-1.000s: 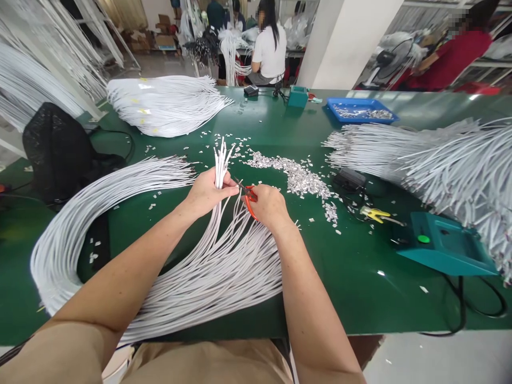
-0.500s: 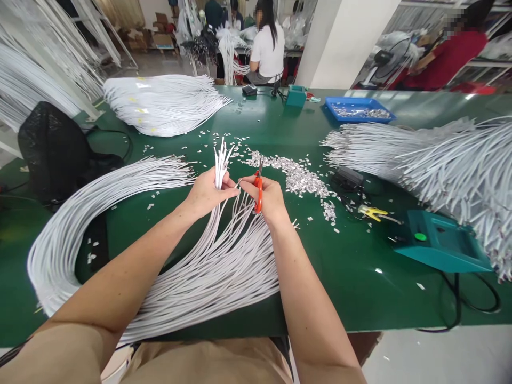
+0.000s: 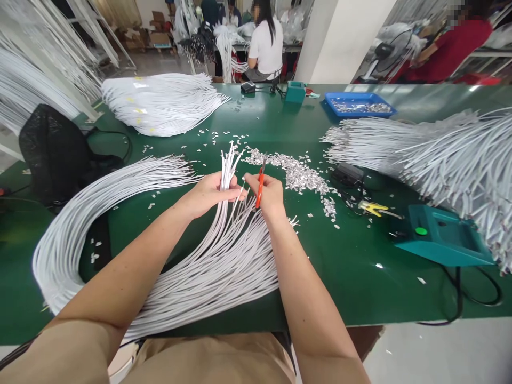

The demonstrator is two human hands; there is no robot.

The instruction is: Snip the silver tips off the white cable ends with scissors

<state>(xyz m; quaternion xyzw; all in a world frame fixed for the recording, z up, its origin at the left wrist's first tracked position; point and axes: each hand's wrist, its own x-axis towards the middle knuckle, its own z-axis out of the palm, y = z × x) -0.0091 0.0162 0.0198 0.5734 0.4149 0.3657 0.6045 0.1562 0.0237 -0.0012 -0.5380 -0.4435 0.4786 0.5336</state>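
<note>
Green table (image 3: 380,293) is carrying everything. White cables (image 3: 224,277) are looping across its near side, ends rising between the forearms. Left hand (image 3: 208,194) is closing loosely around a bunch of cable ends (image 3: 229,165), now leaning further right than half a second ago. Right hand (image 3: 270,194) is gripping orange-handled cutters (image 3: 260,186) against the palm, tips pointing up, no longer angling toward the left hand as a second ago. So blades are staying off the cables, and right fingertips are working near a loose cable end; can't tell whether they're pinching it. Tiny silvery pieces (image 3: 300,175) are lying scattered beyond.
</note>
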